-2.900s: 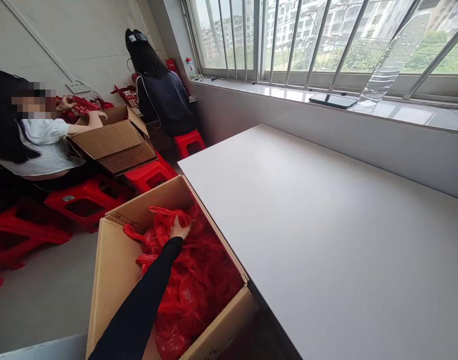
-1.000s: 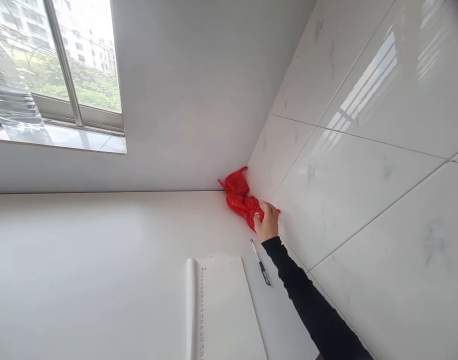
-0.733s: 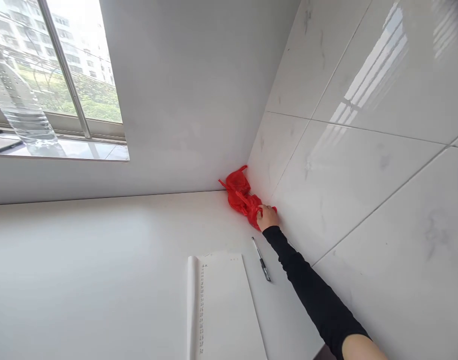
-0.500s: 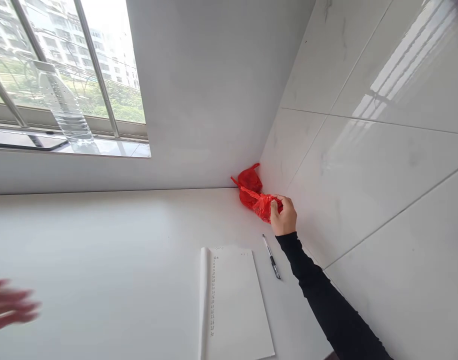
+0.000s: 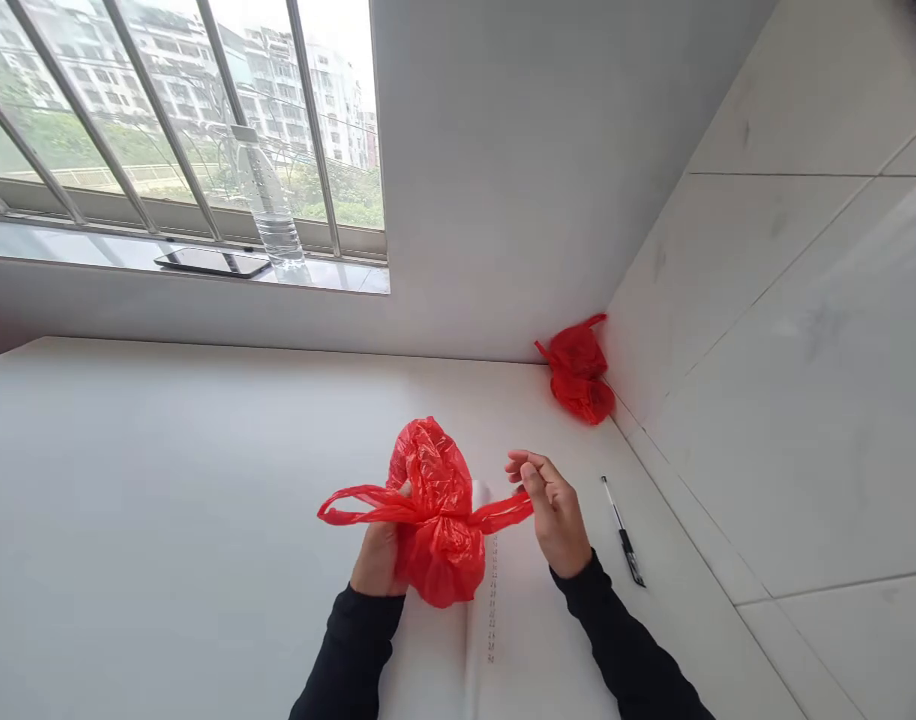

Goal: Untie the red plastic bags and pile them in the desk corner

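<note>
A red plastic bag (image 5: 439, 480), knotted in the middle with two loop handles sticking out sideways, is held up over the open notebook (image 5: 533, 640). My left hand (image 5: 381, 550) is closed around the bag's left side from below; most of its fingers are hidden behind the plastic. At the other side, my right hand (image 5: 555, 505) has its fingers curled at the end of the right handle, which runs in under the thumb. What lies inside the bag cannot be made out.
More red plastic bags (image 5: 582, 375) sit in the table's far right corner against the wall. A black-and-clear pen (image 5: 623, 535) lies right of the notebook. On the windowsill stand a water bottle (image 5: 270, 205) and, lying flat, a dark tablet-like device (image 5: 210, 262).
My right hand has brought one red bag from the corner to above the notebook. My left hand came in from the far left and now holds it. The view has shifted left.
</note>
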The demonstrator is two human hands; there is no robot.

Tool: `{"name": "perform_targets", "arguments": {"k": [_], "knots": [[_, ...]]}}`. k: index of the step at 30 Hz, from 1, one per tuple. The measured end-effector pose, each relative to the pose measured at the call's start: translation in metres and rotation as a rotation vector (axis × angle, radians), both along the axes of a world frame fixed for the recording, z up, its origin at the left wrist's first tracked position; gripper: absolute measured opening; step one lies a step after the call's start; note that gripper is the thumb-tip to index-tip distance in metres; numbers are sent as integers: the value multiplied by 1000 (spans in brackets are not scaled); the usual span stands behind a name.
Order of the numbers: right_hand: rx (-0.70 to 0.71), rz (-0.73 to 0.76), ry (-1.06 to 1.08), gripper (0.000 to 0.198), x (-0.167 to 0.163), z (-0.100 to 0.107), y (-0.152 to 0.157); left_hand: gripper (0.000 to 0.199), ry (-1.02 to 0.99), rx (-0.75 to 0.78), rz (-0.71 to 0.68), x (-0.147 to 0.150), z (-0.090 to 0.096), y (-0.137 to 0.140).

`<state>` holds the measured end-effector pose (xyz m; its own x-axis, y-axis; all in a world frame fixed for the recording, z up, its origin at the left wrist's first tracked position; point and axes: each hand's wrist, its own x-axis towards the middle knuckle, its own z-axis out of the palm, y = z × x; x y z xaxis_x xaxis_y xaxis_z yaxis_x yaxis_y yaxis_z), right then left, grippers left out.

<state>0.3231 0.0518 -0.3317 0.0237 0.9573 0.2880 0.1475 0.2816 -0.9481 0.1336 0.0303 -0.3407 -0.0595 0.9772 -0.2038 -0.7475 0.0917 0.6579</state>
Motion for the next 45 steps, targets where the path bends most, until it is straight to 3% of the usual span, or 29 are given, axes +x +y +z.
{"name": "perform_targets", "arguments": {"k": [3, 6, 10, 14, 18, 24, 28, 33, 38, 43, 45], "knots": [[-138, 168, 61, 39, 2, -11, 5, 34, 30, 21, -80, 5, 3, -5], [-172, 324, 101, 34, -2, -13, 1, 47, 206, 120, -219, 15, 4, -5], [-159, 328, 137, 26, -5, -14, -3, 48, 333, 195, -330, 19, 5, -5], [-178, 319, 220, 26, -2, -16, -2, 37, 386, 127, -327, 15, 3, -3], [-185, 367, 251, 24, -2, -17, -1, 41, 486, 176, -330, 11, 2, -2], [-162, 256, 212, 29, -2, -16, -5, 45, 584, 164, -267, 10, 7, -3], [-48, 145, 159, 24, -5, -14, -8, 36, 610, 104, -224, 12, 8, -1], [-23, 184, -9, 16, -7, -17, -10, 32, 611, 122, -238, 16, 8, -2], [-61, 118, 132, 18, -1, -18, -5, 27, 607, 141, -209, 16, 3, -2], [-194, 232, 255, 38, -2, -17, -3, 19, 537, 117, -161, 15, 1, -1], [-235, 331, 263, 37, -4, -15, -5, 16, 538, 104, -150, 14, 2, -2]]}}
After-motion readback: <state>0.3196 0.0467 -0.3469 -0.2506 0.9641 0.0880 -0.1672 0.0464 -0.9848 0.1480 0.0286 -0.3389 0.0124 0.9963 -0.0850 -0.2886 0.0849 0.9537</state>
